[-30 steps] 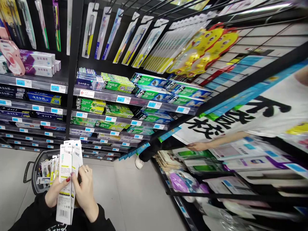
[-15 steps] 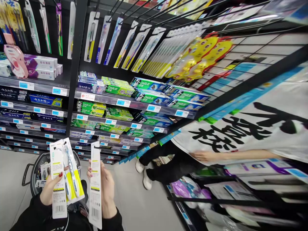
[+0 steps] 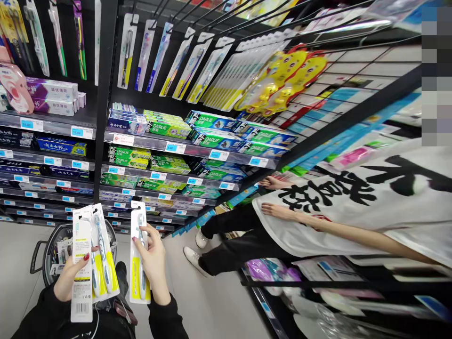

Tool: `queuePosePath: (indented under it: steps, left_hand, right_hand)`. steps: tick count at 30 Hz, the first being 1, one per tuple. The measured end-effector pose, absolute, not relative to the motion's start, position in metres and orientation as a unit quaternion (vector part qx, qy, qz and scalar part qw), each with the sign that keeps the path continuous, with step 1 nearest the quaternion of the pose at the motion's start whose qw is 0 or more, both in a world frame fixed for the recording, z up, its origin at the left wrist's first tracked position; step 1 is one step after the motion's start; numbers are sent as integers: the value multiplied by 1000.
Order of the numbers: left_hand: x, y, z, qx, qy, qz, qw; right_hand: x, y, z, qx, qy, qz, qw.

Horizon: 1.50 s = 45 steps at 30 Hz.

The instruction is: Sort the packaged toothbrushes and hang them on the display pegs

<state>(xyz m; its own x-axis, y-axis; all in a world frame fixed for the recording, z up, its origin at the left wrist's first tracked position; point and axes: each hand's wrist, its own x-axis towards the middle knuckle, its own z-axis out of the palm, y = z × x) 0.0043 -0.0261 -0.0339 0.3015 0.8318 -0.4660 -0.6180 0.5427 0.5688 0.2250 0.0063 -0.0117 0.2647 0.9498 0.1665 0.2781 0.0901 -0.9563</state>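
Note:
My left hand [image 3: 72, 273] grips several packaged toothbrushes [image 3: 106, 263] fanned out; the front pack shows its white printed back with a barcode, while those behind show blue-and-white brushes on yellow card. In my right hand [image 3: 155, 259] is another packaged toothbrush [image 3: 135, 282], upright, its clear front facing me and my thumb across it. The two hands are apart, above my lap. Just beyond my left hand, a dark basket [image 3: 44, 273] on the floor holds several small packs, partly hidden by my hand and the packs.
Toothbrush packs [image 3: 208, 70] hang on hooks ahead, above shelves of toothpaste boxes [image 3: 215, 139]. Yellow character-shaped packs [image 3: 282, 84] hang by a wire grid. A person in a white printed top [image 3: 339, 202] stands at the right, beside a lower shelf of bagged goods [image 3: 271, 270].
The toothbrush pack in my right hand has turned from its printed back to its clear front. The person at the right has stepped and moved their arms. My view has shifted slightly.

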Motion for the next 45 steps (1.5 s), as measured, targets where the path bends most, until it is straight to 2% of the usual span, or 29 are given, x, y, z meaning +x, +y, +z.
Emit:
queuePosePath:
  steps: [6,11,18,25,34,37,41,45]
  left_hand:
    - [5,-33,-32,217,365,440,791]
    - [13,-36,-30,237,363,443,785]
    - [14,-36,-32,237,346,423,803]
    - [16,-39,-33,191,352,424,812]
    - [17,-37,-35,186,306,451,817]
    - [17,-38,-36,187,316,459,809]
    - [15,-38,-32,200,321,466,800]
    - [15,-38,-30,242,340,481,772]
  right_hand:
    - [220,8,-3,-641,-577,216,459]
    - [191,-8,-5,-617,-587,265,452]
    - [172,-26,-9,-574,-559,337,494]
    - [166,-34,-9,-554,-604,303,487]
    - [168,-25,-17,-528,-628,332,466]
    - [168,-22,-10,-544,-629,283,478]
    - [163,-17,9,-552,-703,192,406]
    - [148,-8,21,-534,-734,241,343]
